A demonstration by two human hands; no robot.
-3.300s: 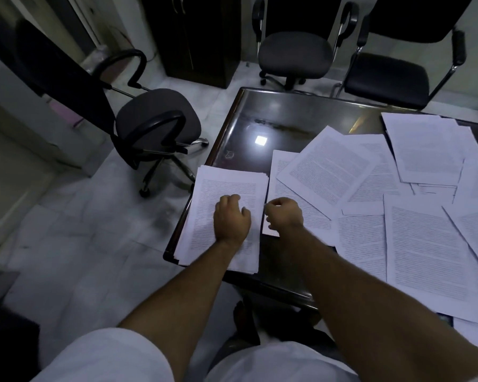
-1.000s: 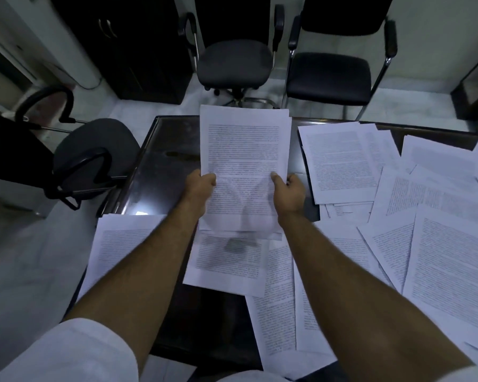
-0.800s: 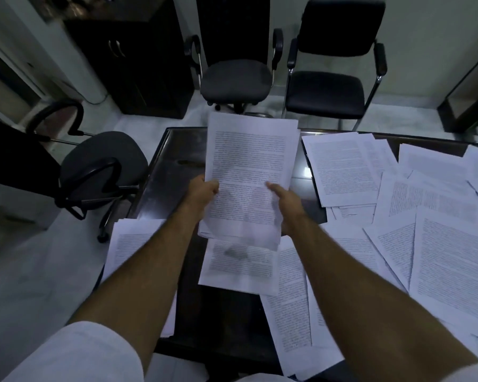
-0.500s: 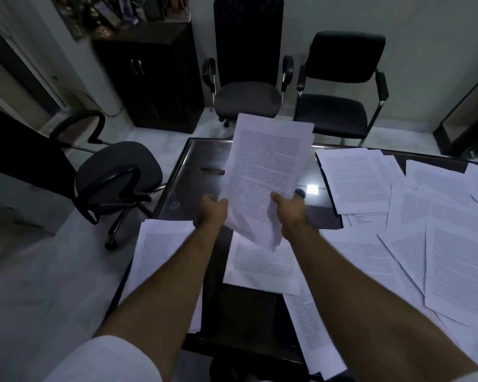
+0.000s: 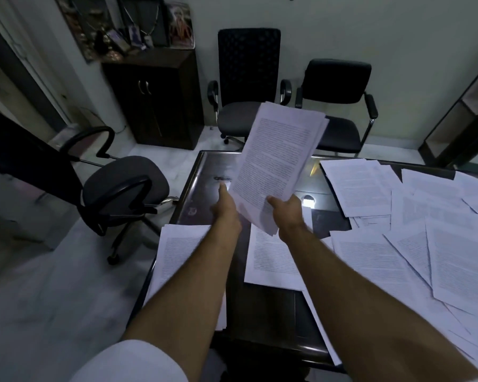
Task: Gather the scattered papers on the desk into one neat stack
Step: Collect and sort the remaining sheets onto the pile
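Observation:
A sheaf of printed papers [image 5: 276, 164] is raised above the dark glossy desk [image 5: 204, 172] and tilted to the right. My right hand [image 5: 286, 213] grips its lower corner, thumb on top. On the sheaf's lower left edge is my left hand [image 5: 226, 209], its fingers hidden behind the sheets. A gathered stack [image 5: 177, 257] lies at the desk's left edge, partly under my left forearm. One loose sheet [image 5: 271, 263] lies below the sheaf, and several scattered papers [image 5: 414, 238] cover the right of the desk.
A black swivel chair [image 5: 122, 188] stands left of the desk on the pale floor. Two black chairs [image 5: 249, 86] [image 5: 340, 103] face the far edge. A dark cabinet [image 5: 155, 97] stands against the wall at the back left.
Both hands left the stack at the desk's left edge and picked up a sheaf. Over the last second it has been raised and tilted to the right.

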